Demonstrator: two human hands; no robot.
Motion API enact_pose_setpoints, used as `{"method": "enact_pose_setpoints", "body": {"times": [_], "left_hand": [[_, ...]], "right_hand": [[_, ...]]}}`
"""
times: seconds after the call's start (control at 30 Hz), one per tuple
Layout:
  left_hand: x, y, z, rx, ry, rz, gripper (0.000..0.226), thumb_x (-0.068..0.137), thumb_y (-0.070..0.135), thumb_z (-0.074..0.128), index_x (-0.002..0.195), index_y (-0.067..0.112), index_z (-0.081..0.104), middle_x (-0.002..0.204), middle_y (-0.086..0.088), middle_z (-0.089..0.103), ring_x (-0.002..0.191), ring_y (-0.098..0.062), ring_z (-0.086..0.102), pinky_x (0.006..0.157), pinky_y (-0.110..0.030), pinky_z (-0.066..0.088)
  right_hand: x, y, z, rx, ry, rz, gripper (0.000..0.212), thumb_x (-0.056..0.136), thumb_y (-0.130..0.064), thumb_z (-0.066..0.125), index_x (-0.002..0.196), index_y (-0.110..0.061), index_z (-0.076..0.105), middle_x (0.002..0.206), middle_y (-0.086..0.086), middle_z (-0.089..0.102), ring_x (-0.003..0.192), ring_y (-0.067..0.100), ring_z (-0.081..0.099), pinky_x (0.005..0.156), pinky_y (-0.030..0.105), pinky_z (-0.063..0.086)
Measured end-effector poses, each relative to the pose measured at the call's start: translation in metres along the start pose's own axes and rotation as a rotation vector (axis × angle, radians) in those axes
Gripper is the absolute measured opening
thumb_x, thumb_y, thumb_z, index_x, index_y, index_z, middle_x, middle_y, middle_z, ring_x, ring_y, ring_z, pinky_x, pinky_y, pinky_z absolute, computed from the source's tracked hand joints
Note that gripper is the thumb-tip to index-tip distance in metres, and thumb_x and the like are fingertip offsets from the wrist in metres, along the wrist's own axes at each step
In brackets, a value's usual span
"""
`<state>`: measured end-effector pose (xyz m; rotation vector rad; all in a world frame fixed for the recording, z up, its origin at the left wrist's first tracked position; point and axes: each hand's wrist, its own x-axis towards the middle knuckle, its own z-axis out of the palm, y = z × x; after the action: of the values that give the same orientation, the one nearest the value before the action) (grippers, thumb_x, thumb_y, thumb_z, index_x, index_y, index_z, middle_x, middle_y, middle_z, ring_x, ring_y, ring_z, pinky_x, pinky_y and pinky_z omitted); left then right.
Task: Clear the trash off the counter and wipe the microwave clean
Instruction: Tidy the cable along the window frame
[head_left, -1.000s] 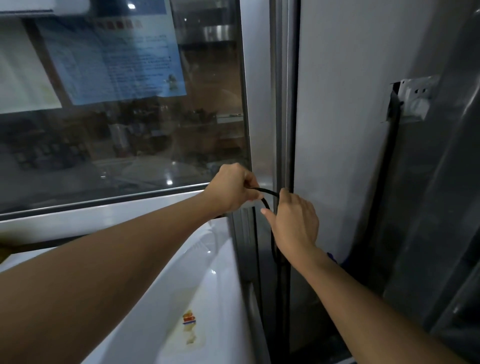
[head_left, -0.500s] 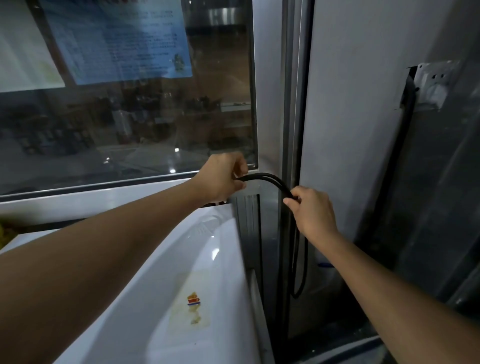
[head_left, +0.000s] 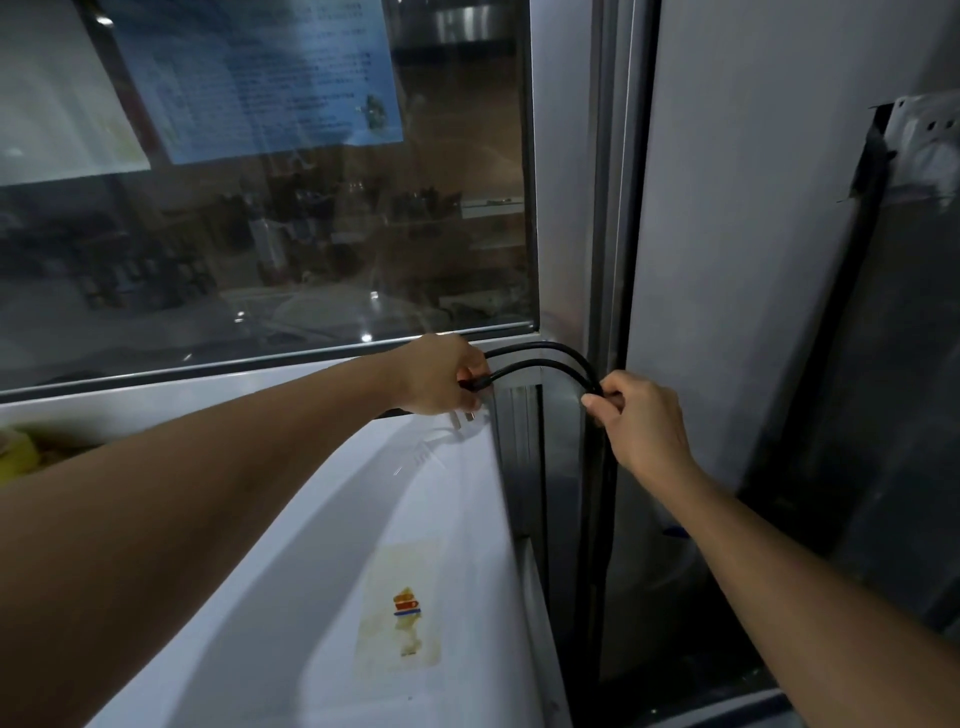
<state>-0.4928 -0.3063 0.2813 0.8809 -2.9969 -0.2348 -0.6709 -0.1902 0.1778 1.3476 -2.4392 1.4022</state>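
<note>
- L hand (head_left: 441, 376) grips plug (head_left: 470, 395) end of cord (head_left: 550, 358) over microwave (head_left: 415, 519) top
- R hand (head_left: 641, 421) pinches cord by wall
- Stained sticker (head_left: 402, 608) on top; wiping likely not started, trash not visible

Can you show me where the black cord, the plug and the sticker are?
cord (head_left: 558, 356): head view, top of the doubled loop between the hands.
plug (head_left: 470, 385): head view, black body under the fingers.
sticker (head_left: 407, 608): head view, its coloured picture.
</note>
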Motion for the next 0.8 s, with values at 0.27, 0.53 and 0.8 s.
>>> {"method": "enact_pose_setpoints", "body": {"times": [0.27,0.53,0.8], "left_hand": [[0.004,-0.009,-0.008,0.081,0.122,-0.068,0.033,0.074,0.036,0.075,0.105,0.026,0.069,0.099,0.003,0.069,0.086,-0.017,0.058,0.082,-0.037,0.052],[0.008,-0.007,-0.002,0.099,0.193,-0.071,0.027,0.073,0.031,0.077,0.099,0.028,0.070,0.093,0.003,0.071,0.082,-0.016,0.062,0.077,-0.034,0.053],[0.015,-0.002,-0.001,0.139,0.191,-0.085,0.057,0.075,0.027,0.074,0.128,0.033,0.052,0.113,0.001,0.066,0.104,-0.025,0.061,0.088,-0.043,0.051]], "right_hand": [[0.006,0.002,0.018,-0.024,-0.111,0.028,0.032,0.091,-0.024,0.060,0.067,-0.006,0.048,0.073,0.017,0.063,0.068,0.029,0.059,0.061,0.035,0.048],[0.011,0.007,0.009,-0.081,-0.338,0.067,0.042,0.091,-0.032,0.059,0.056,-0.012,0.044,0.057,0.004,0.048,0.057,0.020,0.050,0.054,0.030,0.037],[0.016,0.012,-0.001,0.120,-0.480,0.122,0.009,0.084,-0.015,0.068,0.080,-0.006,0.066,0.081,0.008,0.073,0.078,0.021,0.070,0.077,0.039,0.058]]}}
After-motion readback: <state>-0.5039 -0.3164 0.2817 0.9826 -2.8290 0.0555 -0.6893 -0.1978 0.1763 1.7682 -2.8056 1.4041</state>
